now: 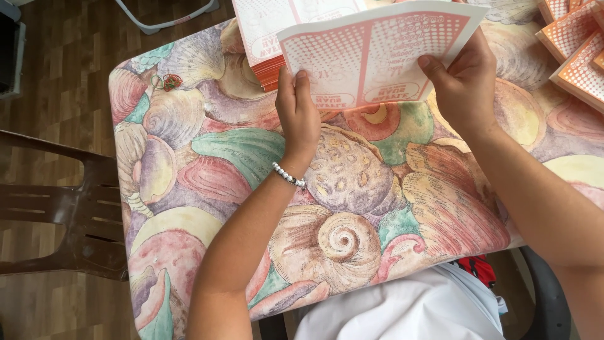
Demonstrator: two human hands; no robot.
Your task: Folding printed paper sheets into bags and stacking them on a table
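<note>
A flat white cardboard sheet with orange dotted print point(371, 53) is held up above the table between both my hands. My left hand point(299, 113), with a white bead bracelet at the wrist, grips its lower left edge. My right hand point(462, 85) grips its right edge, thumb on the printed face. Behind the sheet a stack of the same flat sheets point(270, 31) lies on the table. The table point(251, 157) is covered by a cloth printed with large seashells.
Folded orange-and-white boxes point(576, 47) lie at the table's far right corner. A small bunch of rubber bands point(167, 80) rests near the far left corner. A brown plastic chair point(60, 208) stands left of the table on a wood floor.
</note>
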